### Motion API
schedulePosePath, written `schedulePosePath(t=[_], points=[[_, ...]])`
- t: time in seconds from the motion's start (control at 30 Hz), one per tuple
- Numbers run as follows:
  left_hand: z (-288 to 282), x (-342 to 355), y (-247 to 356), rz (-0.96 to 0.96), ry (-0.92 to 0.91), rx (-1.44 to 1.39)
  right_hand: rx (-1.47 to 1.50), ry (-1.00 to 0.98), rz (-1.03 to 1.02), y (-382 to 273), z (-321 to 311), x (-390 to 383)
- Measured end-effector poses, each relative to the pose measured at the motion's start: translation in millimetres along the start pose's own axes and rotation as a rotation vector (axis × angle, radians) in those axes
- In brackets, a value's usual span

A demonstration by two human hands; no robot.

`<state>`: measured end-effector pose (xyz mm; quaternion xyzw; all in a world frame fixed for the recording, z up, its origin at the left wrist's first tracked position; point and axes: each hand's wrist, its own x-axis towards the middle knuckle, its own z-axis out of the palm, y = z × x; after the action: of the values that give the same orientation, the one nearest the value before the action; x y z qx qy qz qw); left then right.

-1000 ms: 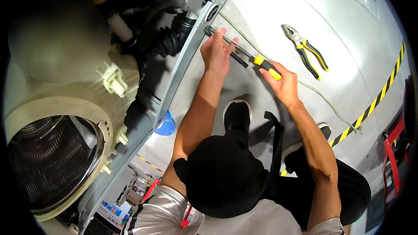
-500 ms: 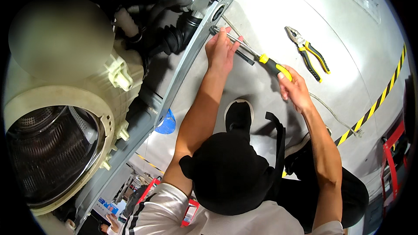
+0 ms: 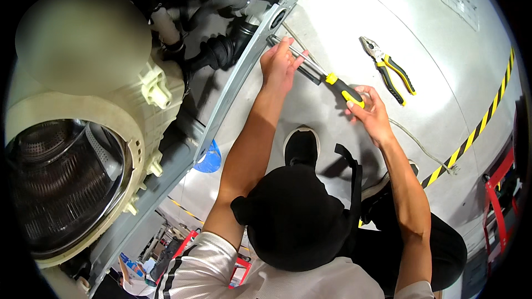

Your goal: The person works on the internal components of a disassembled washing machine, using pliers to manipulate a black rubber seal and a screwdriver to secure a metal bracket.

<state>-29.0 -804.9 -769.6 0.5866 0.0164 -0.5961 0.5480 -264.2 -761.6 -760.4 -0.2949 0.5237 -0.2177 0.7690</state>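
A screwdriver (image 3: 343, 88) with a yellow and black handle slants up to the left, its tip at the grey metal edge of an opened washing machine's cabinet (image 3: 233, 86). My right hand (image 3: 370, 113) is closed on the handle's end, thumb along it. Near the tip, my left hand (image 3: 279, 69) has its fingers around the metal shaft, close beside the cabinet edge. A dark, narrow bar (image 3: 309, 75) shows under the shaft, partly covered by the left hand; whether it is held cannot be told. The exact contact at the tip is too small to make out.
Combination pliers (image 3: 387, 69) with yellow and black handles lie on the pale floor to the right. A grey cable (image 3: 418, 141) runs toward yellow-black floor tape (image 3: 474, 138). The machine's drum (image 3: 64, 188) and black corrugated hose (image 3: 216, 52) are at left. A red frame (image 3: 496, 199) stands far right.
The screwdriver's handle and my right hand have shifted slightly down and left, and the right fingers sit differently on the handle. My left hand keeps its place on the shaft.
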Motion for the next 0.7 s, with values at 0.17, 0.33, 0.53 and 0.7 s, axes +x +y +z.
schedulePosePath(t=[0.17, 0.33, 0.53, 0.7], points=[[-8, 3, -1, 0.027, -0.013, 0.033, 0.024, -0.046, 0.037, -11, 9, -5], [-10, 6, -1, 0.000, -0.062, -0.100, 0.365, -0.249, 0.524, -12, -12, -4], [-7, 2, -4, 0.016, -0.035, -0.015, -0.253, 0.082, -0.150, 1, 10, -5], [-6, 4, -3, 0.018, 0.011, 0.006, -0.224, 0.090, -0.049, -13, 15, -6]])
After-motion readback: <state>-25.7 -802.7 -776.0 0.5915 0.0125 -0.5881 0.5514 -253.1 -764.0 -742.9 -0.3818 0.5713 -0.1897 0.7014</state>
